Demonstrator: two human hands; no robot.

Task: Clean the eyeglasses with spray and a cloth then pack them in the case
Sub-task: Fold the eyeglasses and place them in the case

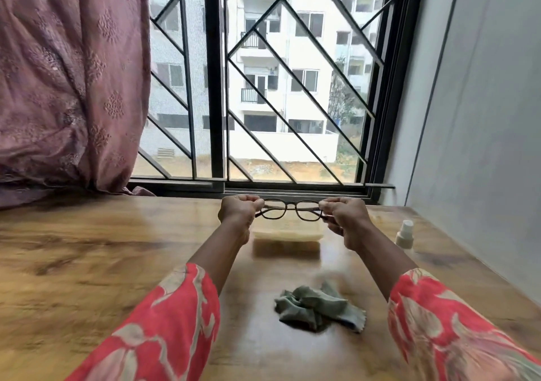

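Dark-framed eyeglasses point(291, 209) are held up in the air in front of the window, lenses facing me. My left hand point(240, 210) grips the left end of the frame and my right hand point(342, 215) grips the right end. Below them on the wooden table point(87, 263) lies a pale cream case point(288, 232), partly hidden by the glasses and hands. A crumpled grey-green cloth point(317, 306) lies nearer to me, between my forearms. A small white spray bottle point(405, 234) stands upright to the right of my right hand.
A window with a black diagonal grille point(292, 87) runs along the table's far edge. A pink patterned curtain point(70, 82) hangs at the left and rests on the table's back corner. A grey wall point(483, 117) borders the table on the right.
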